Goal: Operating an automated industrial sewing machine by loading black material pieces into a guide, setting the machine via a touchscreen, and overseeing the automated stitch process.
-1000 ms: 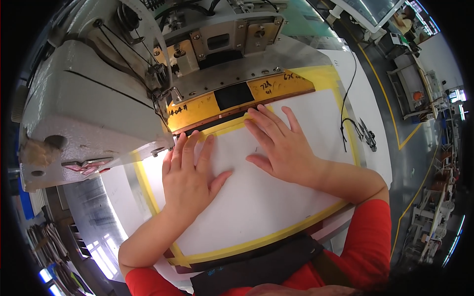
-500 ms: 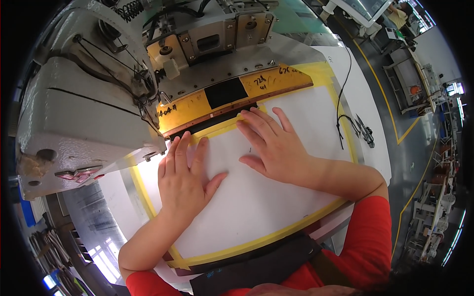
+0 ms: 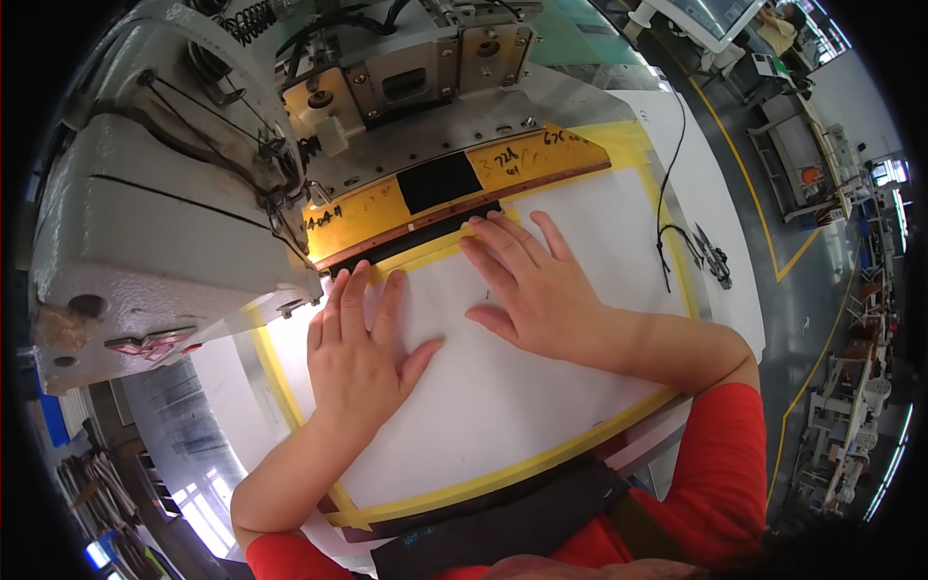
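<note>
My left hand (image 3: 358,358) lies palm down with fingers spread on a white, yellow-taped board (image 3: 464,425), its fingertips beside a dark strip (image 3: 425,234). My right hand (image 3: 522,290) is also palm down and spread, thumb out, its fingertips touching the tape along that strip. Just beyond the fingertips lies a yellow plate (image 3: 358,208) with a black patch, handwritten markings and a brown front edge. The grey sewing machine head (image 3: 164,251), with threaded metal parts, stands at the left, close by my left fingertips.
Small scissors (image 3: 715,261) with a dark cord lie on the white table right of the board. A metal mechanism (image 3: 406,77) stands behind the plate. Beyond a yellow-lined aisle are machines (image 3: 841,435), a screen and a seated person (image 3: 783,34). A dark cloth (image 3: 483,522) is along the near edge.
Both hands have shifted slightly left in the picture along with the machine and board, with little change in their spread fingers. The view of the machine has moved a little up and left.
</note>
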